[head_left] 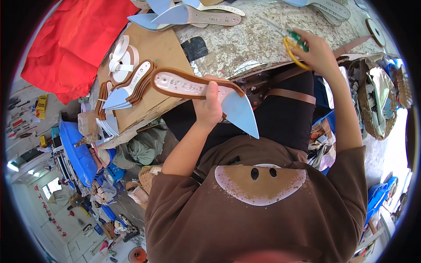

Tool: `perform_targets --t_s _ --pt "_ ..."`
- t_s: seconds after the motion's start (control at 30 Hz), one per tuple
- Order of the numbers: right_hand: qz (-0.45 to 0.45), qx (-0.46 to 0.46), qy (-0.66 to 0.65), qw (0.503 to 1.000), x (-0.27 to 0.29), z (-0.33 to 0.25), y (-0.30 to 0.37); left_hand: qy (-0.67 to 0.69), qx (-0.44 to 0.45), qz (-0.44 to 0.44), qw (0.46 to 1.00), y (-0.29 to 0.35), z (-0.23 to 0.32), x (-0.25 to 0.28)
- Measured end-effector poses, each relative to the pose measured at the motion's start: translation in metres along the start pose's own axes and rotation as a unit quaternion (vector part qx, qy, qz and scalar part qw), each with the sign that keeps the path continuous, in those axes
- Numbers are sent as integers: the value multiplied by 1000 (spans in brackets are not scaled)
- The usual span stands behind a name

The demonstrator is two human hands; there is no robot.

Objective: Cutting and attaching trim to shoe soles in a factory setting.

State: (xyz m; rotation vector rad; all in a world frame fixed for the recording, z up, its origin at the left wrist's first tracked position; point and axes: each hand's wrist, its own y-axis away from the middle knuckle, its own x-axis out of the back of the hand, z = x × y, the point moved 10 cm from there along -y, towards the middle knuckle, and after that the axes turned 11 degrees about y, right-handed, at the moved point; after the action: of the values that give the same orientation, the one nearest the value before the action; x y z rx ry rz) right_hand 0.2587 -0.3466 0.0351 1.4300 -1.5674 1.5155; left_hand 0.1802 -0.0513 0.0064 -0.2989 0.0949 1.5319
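Observation:
My left hand is closed around the middle of a shoe insole, thumb on top. The insole is pale with a blue pointed toe and a brown strip along its heel and side edges; it hangs in front of the table edge, over my lap. To the right, above the table's front edge, my right hand grips a pair of scissors with one yellow and one green handle loop. The blades point up and left, away from the insole, and look slightly blurred. A brown strip lies across my thigh.
A stack of brown-edged insoles and a white tape roll rest on cardboard at the left. More insoles lie farther back, near red cloth. A round reel stands far right. Filled sacks crowd beside the table.

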Motion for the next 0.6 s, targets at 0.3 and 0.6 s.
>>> perform_targets --t_s 0.3,0.6 --pt "-235 26 -343 909 -66 -171 74 20 53 -2 998 13 -26 7" --pt "-186 41 -426 884 -90 -214 91 228 -6 -3 974 26 36 8"
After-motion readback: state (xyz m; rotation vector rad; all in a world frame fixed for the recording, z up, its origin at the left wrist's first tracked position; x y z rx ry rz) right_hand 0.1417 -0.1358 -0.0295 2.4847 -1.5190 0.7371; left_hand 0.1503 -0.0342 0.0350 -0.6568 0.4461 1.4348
